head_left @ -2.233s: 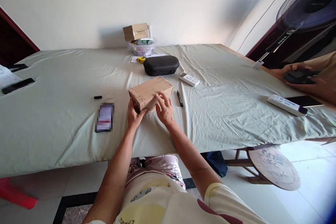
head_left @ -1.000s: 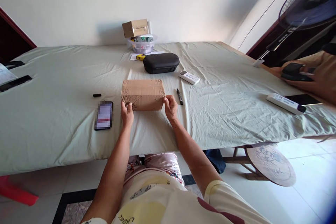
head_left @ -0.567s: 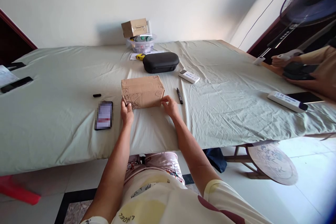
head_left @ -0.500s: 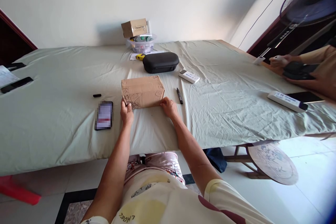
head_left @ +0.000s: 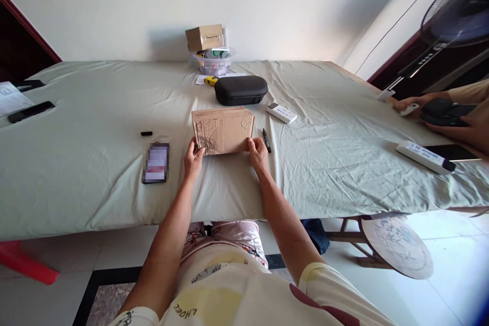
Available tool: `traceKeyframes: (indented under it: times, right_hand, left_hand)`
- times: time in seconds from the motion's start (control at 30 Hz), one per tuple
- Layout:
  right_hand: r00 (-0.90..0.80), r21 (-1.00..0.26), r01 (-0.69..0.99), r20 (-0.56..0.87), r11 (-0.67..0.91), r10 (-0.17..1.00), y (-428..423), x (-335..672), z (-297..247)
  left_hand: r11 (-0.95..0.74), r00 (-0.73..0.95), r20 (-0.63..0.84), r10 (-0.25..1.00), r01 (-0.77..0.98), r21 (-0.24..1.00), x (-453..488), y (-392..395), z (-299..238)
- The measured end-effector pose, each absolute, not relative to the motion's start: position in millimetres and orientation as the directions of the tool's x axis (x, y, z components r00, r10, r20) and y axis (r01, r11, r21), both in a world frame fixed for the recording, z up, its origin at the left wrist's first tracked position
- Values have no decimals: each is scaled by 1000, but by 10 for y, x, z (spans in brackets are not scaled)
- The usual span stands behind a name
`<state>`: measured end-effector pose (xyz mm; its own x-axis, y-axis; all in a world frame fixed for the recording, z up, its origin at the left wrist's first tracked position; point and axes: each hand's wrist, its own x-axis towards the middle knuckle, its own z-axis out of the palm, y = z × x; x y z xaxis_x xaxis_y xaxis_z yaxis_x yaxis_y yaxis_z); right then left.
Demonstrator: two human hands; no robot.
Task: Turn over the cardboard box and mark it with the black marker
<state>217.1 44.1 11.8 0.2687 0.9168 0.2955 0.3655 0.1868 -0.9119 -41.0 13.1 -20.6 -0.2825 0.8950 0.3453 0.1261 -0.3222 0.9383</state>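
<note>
A brown cardboard box (head_left: pixel 225 132) with dark pen drawings on its face is tilted toward me above the cloth. My left hand (head_left: pixel 194 157) is closed on its lower left corner, thumb on the front. At the lower right corner, my right hand (head_left: pixel 256 152) grips it with the thumb in front; the fingers behind are hidden. An uncapped black marker (head_left: pixel 266 140) lies just right of my right hand. The marker's cap (head_left: pixel 146 133) and a phone (head_left: pixel 156 163) with a blurred screen are on the cloth to the left.
Behind the box are a black hard case (head_left: pixel 241 90), a yellow tape measure (head_left: pixel 211 80) and a white device (head_left: pixel 281 113). A plastic tub (head_left: pixel 214 65) carries a small carton (head_left: pixel 205 37). At right, another person's hands (head_left: pixel 412 104) hold something dark. A stool (head_left: pixel 397 244) stands below.
The box has been tipped up, so its drawn face shows more fully toward me. Both hands moved slightly right with it. The whole view has also shifted a little.
</note>
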Motion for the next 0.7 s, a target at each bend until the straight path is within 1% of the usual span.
traceKeyframes:
  times: [0.07, 0.17, 0.33, 0.47, 0.53, 0.7]
  right_hand:
    - [270, -910, 371, 297, 185, 916, 424, 2167, 132]
    - [246, -905, 383, 292, 184, 924, 387, 2160, 156]
    - [210, -837, 525, 302, 153, 930, 365, 2172, 161]
    - [199, -766, 633, 299, 110, 933, 412, 2182, 125]
    - [201, -743, 663, 289, 87, 936, 431, 2182, 110]
    - [177, -726, 686, 237, 53, 955, 425, 2181, 114]
  left_hand:
    - [-332, -274, 342, 899, 86, 939, -378, 140, -197]
    - [-313, -318, 338, 886, 128, 941, -355, 145, -187]
    - [-315, -338, 365, 867, 195, 929, -312, 111, -187]
    - [-269, -377, 372, 848, 298, 916, -276, 66, -194]
    - [-239, -397, 361, 844, 324, 915, -279, 58, -197]
    - [-188, -413, 311, 856, 311, 932, -331, 94, -205]
